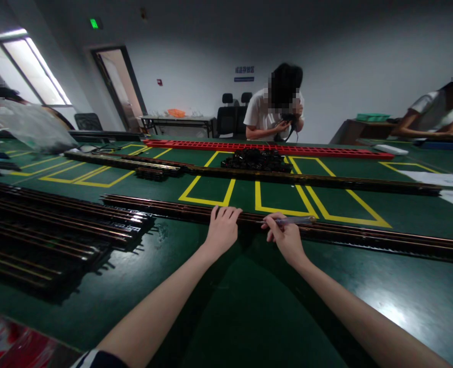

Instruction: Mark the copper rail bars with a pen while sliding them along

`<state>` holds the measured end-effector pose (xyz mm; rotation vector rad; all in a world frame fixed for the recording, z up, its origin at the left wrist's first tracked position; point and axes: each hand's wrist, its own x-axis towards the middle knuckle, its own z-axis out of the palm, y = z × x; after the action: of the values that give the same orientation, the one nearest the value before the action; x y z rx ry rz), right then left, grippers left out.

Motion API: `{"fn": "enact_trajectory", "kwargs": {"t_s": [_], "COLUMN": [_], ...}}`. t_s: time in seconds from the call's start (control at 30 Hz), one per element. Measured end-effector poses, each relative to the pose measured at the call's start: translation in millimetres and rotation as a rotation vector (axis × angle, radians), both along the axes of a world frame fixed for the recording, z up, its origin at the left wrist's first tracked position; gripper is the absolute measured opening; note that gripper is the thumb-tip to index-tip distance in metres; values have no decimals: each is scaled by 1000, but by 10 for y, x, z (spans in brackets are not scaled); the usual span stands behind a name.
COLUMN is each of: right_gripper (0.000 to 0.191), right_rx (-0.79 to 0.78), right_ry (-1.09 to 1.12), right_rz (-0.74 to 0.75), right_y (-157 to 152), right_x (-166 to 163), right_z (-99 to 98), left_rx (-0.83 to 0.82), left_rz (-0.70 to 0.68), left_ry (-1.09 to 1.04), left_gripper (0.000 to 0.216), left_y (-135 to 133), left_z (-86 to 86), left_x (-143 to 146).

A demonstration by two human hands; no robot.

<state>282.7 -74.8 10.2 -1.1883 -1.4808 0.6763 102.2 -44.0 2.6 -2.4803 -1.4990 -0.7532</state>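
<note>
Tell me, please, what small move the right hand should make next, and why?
Probably tip the pen-like tool down onto the long rail: the right hand holds it lying flat along the rail, while the left hand rests on the rail beside it.

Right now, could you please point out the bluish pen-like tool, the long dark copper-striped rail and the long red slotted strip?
Bluish pen-like tool (297,220): head view, mid-barrel.
Long dark copper-striped rail (383,239): head view, bare right stretch.
Long red slotted strip (230,145): head view, its middle.
</note>
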Motion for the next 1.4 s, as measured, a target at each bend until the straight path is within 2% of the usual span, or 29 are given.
{"fn": "enact_trajectory", "kwargs": {"t_s": [0.67,1.4], "right_gripper": [35,39], "right_rx": [-14,-23], "right_ry": [6,1], "right_rz": [23,38], "right_y": [-1,-15], "right_x": [3,-23], "right_z": [-19,47], "left_rx": [-28,-28], "left_rz": [10,5], "left_ry": [19,27], "left_gripper": [38,38], "left_y": [-14,-20], "left_z": [21,31], "left_x": [-3,-6]}}
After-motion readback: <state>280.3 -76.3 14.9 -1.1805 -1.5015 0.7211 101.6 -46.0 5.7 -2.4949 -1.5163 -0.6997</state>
